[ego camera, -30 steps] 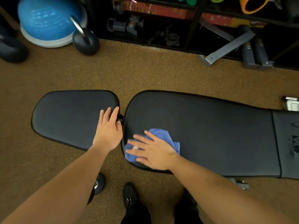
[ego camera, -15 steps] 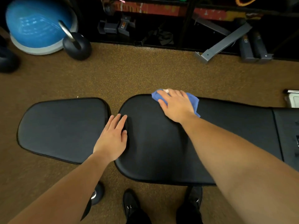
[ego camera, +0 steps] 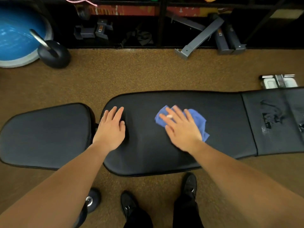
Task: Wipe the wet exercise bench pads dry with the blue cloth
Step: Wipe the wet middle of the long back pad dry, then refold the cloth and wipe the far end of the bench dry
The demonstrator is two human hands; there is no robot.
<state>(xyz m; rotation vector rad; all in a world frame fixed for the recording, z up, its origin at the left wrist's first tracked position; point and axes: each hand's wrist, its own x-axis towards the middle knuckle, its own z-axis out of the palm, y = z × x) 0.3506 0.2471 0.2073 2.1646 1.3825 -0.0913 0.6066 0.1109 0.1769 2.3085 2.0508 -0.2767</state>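
- The blue cloth [ego camera: 199, 122] lies mid-way along the long back pad [ego camera: 222, 116], pressed flat under the right hand [ego camera: 181, 129], fingers straight.
- The left hand [ego camera: 111, 129], flat and empty, braces that pad's end nearest the seat pad [ego camera: 46, 134].
- Wiping looks underway; wet marks remain on the pad's far-right section.

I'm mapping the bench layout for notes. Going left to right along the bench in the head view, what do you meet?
Seat pad → left hand, flat on the near end of the back pad → right hand pressing the blue cloth → wet patch on the far-right panel.
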